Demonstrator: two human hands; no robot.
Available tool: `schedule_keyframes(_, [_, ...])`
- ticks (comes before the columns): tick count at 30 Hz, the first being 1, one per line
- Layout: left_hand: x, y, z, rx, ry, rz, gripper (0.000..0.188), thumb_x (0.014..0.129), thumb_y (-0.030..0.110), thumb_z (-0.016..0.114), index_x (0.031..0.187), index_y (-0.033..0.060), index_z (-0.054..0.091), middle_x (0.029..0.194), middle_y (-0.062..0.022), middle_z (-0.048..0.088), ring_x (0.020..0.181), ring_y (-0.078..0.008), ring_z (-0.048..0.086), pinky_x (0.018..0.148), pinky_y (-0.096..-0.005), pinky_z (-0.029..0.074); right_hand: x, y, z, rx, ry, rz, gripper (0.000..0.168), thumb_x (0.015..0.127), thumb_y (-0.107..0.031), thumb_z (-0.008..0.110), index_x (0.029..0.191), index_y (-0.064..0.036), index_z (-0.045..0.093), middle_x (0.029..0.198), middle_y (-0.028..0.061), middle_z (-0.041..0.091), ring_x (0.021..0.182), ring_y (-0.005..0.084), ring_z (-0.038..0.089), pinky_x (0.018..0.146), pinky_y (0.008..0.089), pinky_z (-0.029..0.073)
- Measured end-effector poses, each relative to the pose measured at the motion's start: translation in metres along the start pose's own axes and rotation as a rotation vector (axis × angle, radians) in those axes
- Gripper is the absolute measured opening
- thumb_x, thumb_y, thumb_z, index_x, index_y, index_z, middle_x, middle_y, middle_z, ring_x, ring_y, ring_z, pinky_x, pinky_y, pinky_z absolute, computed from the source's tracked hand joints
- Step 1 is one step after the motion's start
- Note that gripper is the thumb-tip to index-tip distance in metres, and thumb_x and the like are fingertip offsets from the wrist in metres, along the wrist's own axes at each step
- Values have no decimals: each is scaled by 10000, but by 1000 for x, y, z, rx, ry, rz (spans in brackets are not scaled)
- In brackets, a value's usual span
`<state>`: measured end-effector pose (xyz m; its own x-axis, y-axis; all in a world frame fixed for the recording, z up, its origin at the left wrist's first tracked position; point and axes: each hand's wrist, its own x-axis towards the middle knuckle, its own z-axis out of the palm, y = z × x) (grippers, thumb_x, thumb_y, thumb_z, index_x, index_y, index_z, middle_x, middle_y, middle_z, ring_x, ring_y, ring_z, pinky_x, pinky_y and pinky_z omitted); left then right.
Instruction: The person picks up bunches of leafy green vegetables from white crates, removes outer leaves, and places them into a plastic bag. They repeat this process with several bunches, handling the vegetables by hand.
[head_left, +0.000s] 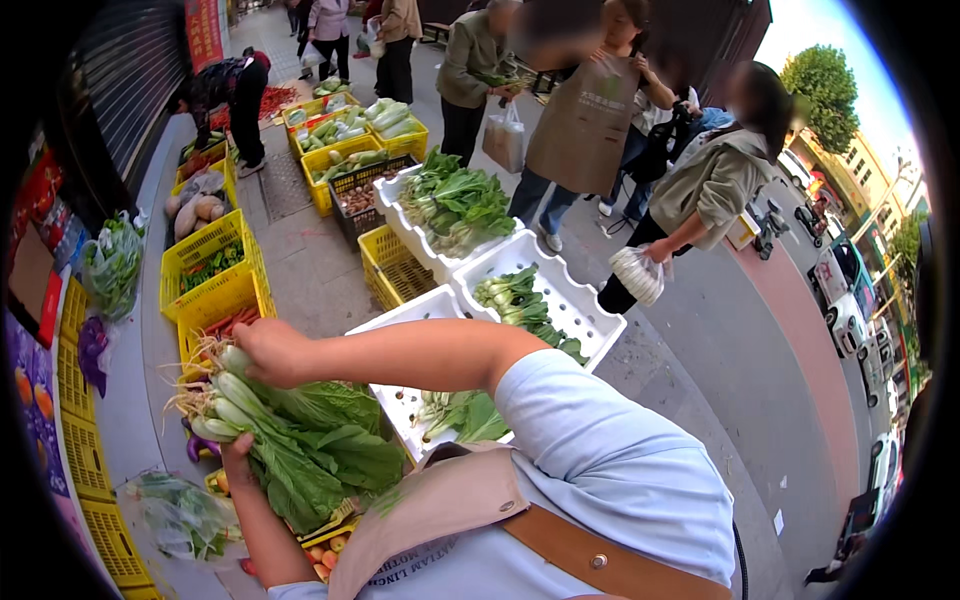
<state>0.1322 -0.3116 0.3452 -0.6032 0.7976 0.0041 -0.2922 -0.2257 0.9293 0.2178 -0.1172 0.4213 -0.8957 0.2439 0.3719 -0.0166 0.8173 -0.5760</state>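
A large bunch of leafy greens (322, 442) with pale stalks and stringy roots lies across both forearms' reach, roots towards the left. My right hand (274, 351) is closed at the upper stalks near the roots. From below, my left hand (238, 456) grips the lower stalks, its fingers partly hidden by the bunch. Just beyond the roots stands a yellow crate of carrots (232, 319). Below the leaves, round reddish fruit (326, 556) shows in another crate. Under my right arm, a white foam box (394, 401) holds small bok choy (469, 416).
A foam box (592, 319) of bok choy and another of leafy greens (457, 199) stand beyond my right arm. A yellow crate (251, 259) holds peppers. Bagged vegetables (180, 517) lie at lower left. Several people stand around; one holds an apron (585, 124). Vehicles line the road at right.
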Motion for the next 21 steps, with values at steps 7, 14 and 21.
schedule_keyframes(7, [25,12,-37,301,-244,-74,848,544,141,767,1263,-2,340,1159,-123,508,1026,-275,524,879,-384,435,-16,9,-64,-320,-421,-126,249,667,-162,635,870,-45,551,707,159,577,725,363,580,614,454,448])
schedule_keyframes(14, [18,12,-49,143,-397,-302,858,537,126,781,1266,6,344,1150,-116,512,1027,-277,520,864,-395,445,-17,-6,-63,-410,-386,-241,178,723,-181,555,730,-10,606,641,156,577,703,323,592,595,450,456])
schedule_keyframes(21, [13,-2,-61,-23,-334,-297,804,551,192,715,1247,-7,366,1125,-146,518,972,-280,543,817,-392,469,-4,-2,-51,-186,-92,-97,214,692,-188,606,804,-6,609,739,143,601,712,381,547,695,436,439])
